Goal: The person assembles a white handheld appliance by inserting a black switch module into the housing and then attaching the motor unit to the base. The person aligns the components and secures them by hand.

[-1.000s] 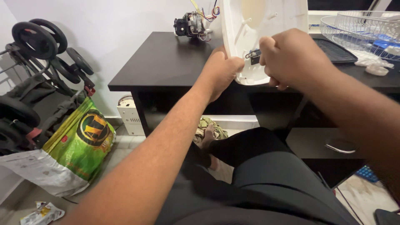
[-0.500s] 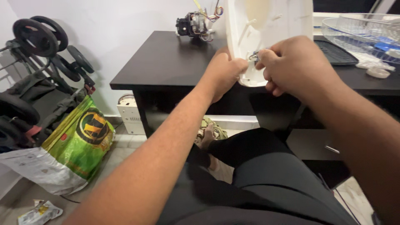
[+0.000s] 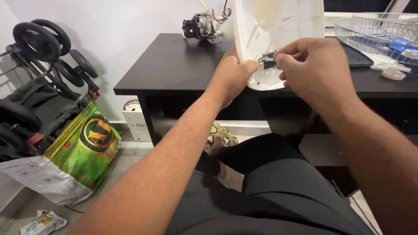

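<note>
White plastic cover (image 3: 278,35) is held upright above the dark surface (image 3: 174,65), lower edge gripped by the closed left hand (image 3: 233,76). A small black part (image 3: 267,63) on its inner face is pinched between right hand (image 3: 313,67) fingertips. Motor with coloured wires (image 3: 202,26) sits beyond the left hand; wire basket (image 3: 379,28) lies past the right.

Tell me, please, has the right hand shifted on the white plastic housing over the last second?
Yes. The right hand has moved up the white housing, away from its lower rim, to the small dark part.
</note>
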